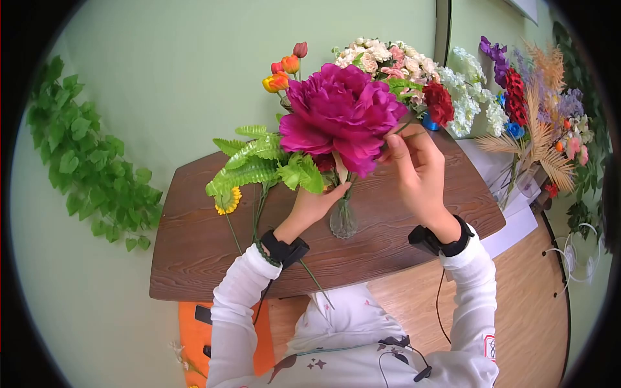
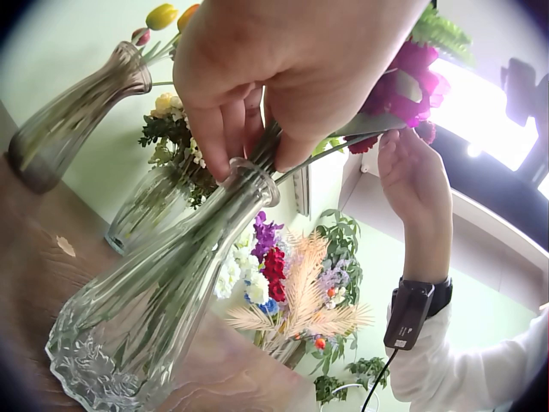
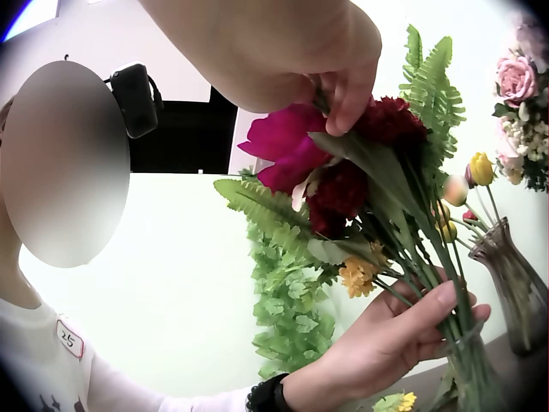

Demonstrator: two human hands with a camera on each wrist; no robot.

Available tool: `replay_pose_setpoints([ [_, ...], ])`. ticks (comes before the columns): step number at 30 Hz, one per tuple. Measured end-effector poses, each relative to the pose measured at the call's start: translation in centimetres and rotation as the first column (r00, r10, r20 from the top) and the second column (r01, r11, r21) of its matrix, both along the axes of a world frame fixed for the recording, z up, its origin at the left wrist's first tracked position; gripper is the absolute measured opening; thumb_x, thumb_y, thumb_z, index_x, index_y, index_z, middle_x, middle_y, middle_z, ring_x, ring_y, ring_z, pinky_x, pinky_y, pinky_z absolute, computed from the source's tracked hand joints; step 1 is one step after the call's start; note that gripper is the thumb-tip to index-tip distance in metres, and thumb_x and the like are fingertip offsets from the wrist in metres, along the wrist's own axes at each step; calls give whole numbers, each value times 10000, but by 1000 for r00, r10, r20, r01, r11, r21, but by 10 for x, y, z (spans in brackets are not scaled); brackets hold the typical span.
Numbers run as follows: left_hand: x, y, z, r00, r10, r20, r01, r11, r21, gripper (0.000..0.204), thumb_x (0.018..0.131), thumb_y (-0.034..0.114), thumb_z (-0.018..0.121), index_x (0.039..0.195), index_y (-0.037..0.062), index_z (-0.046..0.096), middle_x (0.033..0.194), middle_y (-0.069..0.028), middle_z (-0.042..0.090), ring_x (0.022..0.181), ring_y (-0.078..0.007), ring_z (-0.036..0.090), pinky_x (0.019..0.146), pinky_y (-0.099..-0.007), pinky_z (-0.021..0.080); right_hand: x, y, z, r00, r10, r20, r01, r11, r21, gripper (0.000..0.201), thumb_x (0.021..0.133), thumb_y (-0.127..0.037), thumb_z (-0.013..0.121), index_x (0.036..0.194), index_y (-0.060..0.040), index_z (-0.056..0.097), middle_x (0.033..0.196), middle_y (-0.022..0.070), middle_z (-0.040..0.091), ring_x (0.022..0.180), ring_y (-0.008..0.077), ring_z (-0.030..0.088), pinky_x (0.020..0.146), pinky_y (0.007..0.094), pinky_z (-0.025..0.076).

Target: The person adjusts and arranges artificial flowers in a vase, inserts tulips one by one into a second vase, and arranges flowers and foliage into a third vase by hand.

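A large magenta peony (image 1: pixel 343 113) tops a bunch of artificial flowers in a clear glass vase (image 1: pixel 343 220). At the vase's mouth, my left hand (image 2: pixel 292 69) holds the gathered green stems (image 3: pixel 420 257). My right hand (image 1: pixel 420 161) is raised at the peony's right side, thumb and fingers pinching a thin green stem close under the blooms. Dark red carnations (image 3: pixel 339 197), a small orange-yellow flower (image 3: pixel 357 276) and fern leaves (image 1: pixel 249 168) belong to the same bunch. From the head view, the peony hides most of the stems.
Behind the bunch stand a vase with tulips (image 2: pixel 81 112) and a pale rose bouquet (image 1: pixel 388 58). A yellow flower (image 1: pixel 228 200) lies on the left of the brown table (image 1: pixel 194 258). More artificial flowers (image 1: pixel 537 129) fill the right side. Green vines (image 1: pixel 84 149) hang at left.
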State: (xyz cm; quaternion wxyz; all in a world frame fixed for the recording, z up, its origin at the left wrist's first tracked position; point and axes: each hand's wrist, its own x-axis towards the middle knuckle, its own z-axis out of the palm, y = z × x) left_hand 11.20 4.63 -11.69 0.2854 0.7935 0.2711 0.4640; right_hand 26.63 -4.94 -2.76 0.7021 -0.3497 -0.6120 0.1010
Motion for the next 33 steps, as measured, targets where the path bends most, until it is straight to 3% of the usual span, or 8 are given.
replay_pose_setpoints([
  [5,0,0,0,1000,-6,23,6,1000,-24,248,765,215,657,674,37,510,499,53,405,472,-58,368,441,-262,291,1,-4,-10,985,103,-140,-110,993,-39,143,893,-117,487,885,23,519,833,53,559,687,97,555,619,206,453],
  [7,-1,1,0,995,1,-96,-14,992,-126,285,745,181,676,904,-5,531,753,-35,568,653,-119,514,612,-284,438,-2,-8,-14,979,127,-161,-136,990,-45,164,903,-137,472,891,20,519,874,54,546,701,93,542,631,206,449],
  [12,-2,-1,0,999,-40,-30,36,992,-123,255,760,166,661,903,-10,543,768,-38,586,664,-113,529,620,-280,438,0,0,-17,985,114,-133,-119,992,-34,176,911,-159,458,878,4,514,868,50,541,692,83,525,610,201,440],
  [17,-1,-4,2,999,-15,-37,13,999,-38,254,769,173,656,902,-11,543,788,-35,594,681,-111,538,623,-283,438,6,6,-21,945,194,-263,-211,977,-36,180,924,-183,431,891,-17,491,827,34,530,674,77,518,595,205,440],
  [19,-1,-7,5,999,-37,-23,33,986,-163,260,773,179,654,907,-13,543,805,-39,592,690,-114,535,622,-285,438,6,8,-26,947,190,-259,-203,979,-23,162,918,-172,445,893,-18,490,821,28,527,676,73,517,592,206,441],
  [21,-1,2,-6,999,-50,-18,47,989,-141,265,773,181,654,910,-17,543,813,-42,591,696,-115,533,625,-283,439,5,9,-26,948,189,-257,-198,980,-11,145,911,-161,459,896,-19,489,815,21,523,678,68,515,589,208,443],
  [29,1,3,-9,998,-46,29,49,992,-114,268,776,175,651,922,-19,538,795,-45,580,698,-119,531,620,-280,440,5,12,-41,975,-37,-221,-6,982,-189,136,854,-117,561,869,18,560,754,1,577,657,34,504,589,181,414],
  [33,2,5,-12,994,-80,75,88,989,-116,269,777,166,649,943,-13,537,803,-46,577,727,-120,533,634,-285,444,1,11,-45,983,-116,-140,94,984,-154,133,843,-95,564,801,29,587,671,35,609,620,50,541,572,195,428],
])
